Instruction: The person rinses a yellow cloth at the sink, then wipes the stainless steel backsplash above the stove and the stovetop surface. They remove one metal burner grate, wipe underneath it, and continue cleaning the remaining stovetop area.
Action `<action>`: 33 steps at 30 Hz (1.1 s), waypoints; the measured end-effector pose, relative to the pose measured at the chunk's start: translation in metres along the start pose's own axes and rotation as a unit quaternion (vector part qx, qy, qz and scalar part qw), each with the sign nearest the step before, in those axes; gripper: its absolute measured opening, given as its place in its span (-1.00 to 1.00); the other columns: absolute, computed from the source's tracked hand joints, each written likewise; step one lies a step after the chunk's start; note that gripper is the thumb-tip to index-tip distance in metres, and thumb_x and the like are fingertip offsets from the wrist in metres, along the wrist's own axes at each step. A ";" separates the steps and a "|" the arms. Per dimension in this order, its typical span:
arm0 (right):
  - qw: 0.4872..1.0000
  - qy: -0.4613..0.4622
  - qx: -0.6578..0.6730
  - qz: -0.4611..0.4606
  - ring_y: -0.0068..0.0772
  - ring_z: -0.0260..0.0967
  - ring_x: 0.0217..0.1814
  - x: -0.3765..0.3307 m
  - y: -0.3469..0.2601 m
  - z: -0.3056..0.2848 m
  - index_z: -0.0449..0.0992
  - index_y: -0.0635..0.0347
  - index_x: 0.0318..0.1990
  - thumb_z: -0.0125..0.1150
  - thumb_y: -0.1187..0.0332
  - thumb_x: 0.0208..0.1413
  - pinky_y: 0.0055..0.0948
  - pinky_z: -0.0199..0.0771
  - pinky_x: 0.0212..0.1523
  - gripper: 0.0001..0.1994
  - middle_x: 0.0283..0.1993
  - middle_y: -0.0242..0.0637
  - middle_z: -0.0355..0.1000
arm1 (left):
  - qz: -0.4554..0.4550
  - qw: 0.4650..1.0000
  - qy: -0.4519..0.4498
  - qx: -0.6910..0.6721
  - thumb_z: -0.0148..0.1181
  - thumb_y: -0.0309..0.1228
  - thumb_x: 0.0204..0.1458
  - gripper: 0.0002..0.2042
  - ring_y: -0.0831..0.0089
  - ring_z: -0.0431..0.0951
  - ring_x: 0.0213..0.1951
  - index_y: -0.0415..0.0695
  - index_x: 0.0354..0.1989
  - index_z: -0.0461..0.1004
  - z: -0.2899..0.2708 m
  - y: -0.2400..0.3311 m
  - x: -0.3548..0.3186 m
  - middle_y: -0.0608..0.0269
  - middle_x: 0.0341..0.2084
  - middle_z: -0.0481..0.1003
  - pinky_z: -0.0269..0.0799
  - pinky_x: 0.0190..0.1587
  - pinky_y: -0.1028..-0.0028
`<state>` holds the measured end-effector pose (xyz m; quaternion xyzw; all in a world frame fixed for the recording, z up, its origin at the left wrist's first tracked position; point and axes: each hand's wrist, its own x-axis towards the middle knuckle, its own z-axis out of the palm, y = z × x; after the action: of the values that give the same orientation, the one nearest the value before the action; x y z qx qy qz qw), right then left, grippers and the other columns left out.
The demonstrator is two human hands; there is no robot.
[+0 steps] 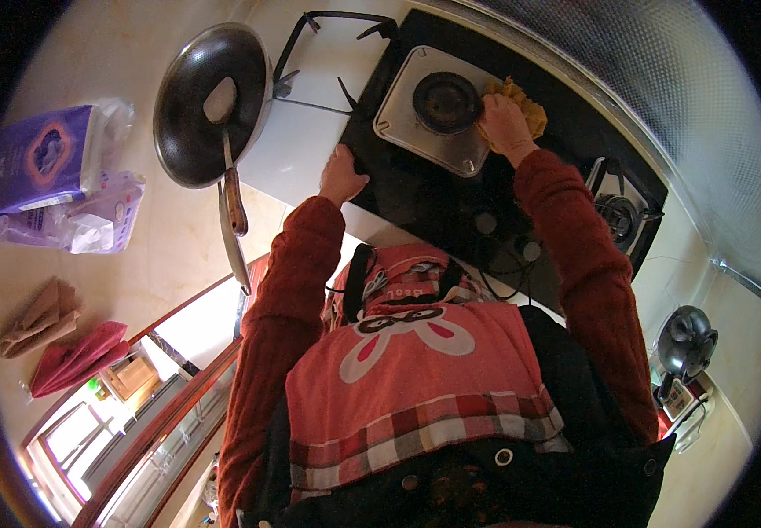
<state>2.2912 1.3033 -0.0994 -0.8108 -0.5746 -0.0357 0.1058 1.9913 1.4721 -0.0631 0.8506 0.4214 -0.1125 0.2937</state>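
Right hand [504,119] is pressed down on a yellow cloth [526,106], fingers curled over it, right at the edge of the burner [446,101] on the black hob [424,198]. The cloth is bunched under the palm and sticks out on the far side of the hand, lying half on the steel plate [407,132] around the burner and half on the black glass.

Left hand [342,174] is empty as far as I can see, resting closed-ish on the near left edge of the hob where it meets the white bench [297,145]. Can't tell if the fingers grip the edge or just lean on it.

A second burner [618,216] sits off to the right, and the knobs [508,238] are near the person's chest. A loose pan grate [332,44] lies on the bench left of the hob. Further left a wok [213,101] holds a spatula [226,145]. Well away on the left: a purple pack [42,158], a plastic bag [90,224], a brown cloth [42,317] and a red cloth [77,356].
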 end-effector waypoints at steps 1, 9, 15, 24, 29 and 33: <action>1.000 -0.015 -0.019 0.002 -0.13 0.37 -0.19 -0.001 0.002 -0.002 0.38 0.28 -0.25 0.13 0.40 -0.05 -0.26 0.42 -0.20 -0.79 -0.29 -0.15 0.37 | 0.004 1.000 0.002 -0.001 0.36 -0.36 -0.31 -0.46 -0.02 0.42 -0.09 -0.27 -0.18 0.20 0.000 -0.001 0.000 -0.12 -0.23 0.40 0.35 -0.03 0.21; 0.971 -0.039 0.168 0.164 -0.21 0.36 -0.11 -0.009 0.009 -0.021 0.46 0.29 -0.22 0.14 0.32 0.07 -0.27 0.42 -0.11 -0.78 -0.19 -0.17 0.40 | 0.012 1.000 0.014 0.000 0.36 -0.34 -0.33 -0.44 -0.03 0.42 -0.08 -0.28 -0.18 0.19 0.007 -0.007 0.006 -0.13 -0.20 0.40 0.36 -0.03 0.19; 0.993 0.021 0.071 0.088 -0.10 0.37 -0.20 -0.005 -0.008 -0.012 0.47 0.23 -0.28 0.18 0.35 -0.04 -0.23 0.39 -0.22 -0.82 -0.34 -0.14 0.40 | -0.013 1.000 0.000 0.013 0.36 -0.35 -0.33 -0.44 -0.03 0.40 -0.06 -0.28 -0.17 0.19 0.005 -0.003 0.006 -0.13 -0.19 0.40 0.34 -0.01 0.20; 0.978 0.010 0.100 0.180 -0.14 0.33 -0.14 -0.013 0.003 -0.008 0.46 0.30 -0.14 0.15 0.36 0.05 -0.23 0.39 -0.17 -0.75 -0.20 -0.16 0.39 | 0.005 1.000 0.011 -0.001 0.33 -0.36 -0.33 -0.45 -0.04 0.41 -0.07 -0.32 -0.17 0.20 0.003 -0.002 0.004 -0.18 -0.20 0.40 0.34 0.00 0.22; 0.984 0.113 0.106 0.084 -0.11 0.31 -0.14 -0.030 -0.016 -0.008 0.51 0.24 -0.21 0.12 0.45 0.00 -0.23 0.34 -0.14 -0.81 -0.22 -0.21 0.38 | 0.002 1.000 0.005 0.006 0.32 -0.35 -0.33 -0.44 -0.05 0.40 -0.05 -0.35 -0.16 0.20 0.005 -0.002 0.006 -0.22 -0.18 0.39 0.34 0.00 0.22; 0.985 0.128 0.089 0.071 -0.13 0.31 -0.13 -0.033 -0.022 -0.011 0.51 0.24 -0.20 0.13 0.45 0.01 -0.20 0.33 -0.15 -0.81 -0.21 -0.20 0.37 | 0.006 1.000 0.009 0.018 0.32 -0.35 -0.33 -0.43 -0.06 0.40 -0.06 -0.36 -0.16 0.19 0.004 -0.002 0.006 -0.23 -0.18 0.39 0.35 0.01 0.22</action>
<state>2.2606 1.2772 -0.0915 -0.8255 -0.4985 -0.0800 0.2521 1.9931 1.4743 -0.0702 0.8591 0.4172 -0.1106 0.2751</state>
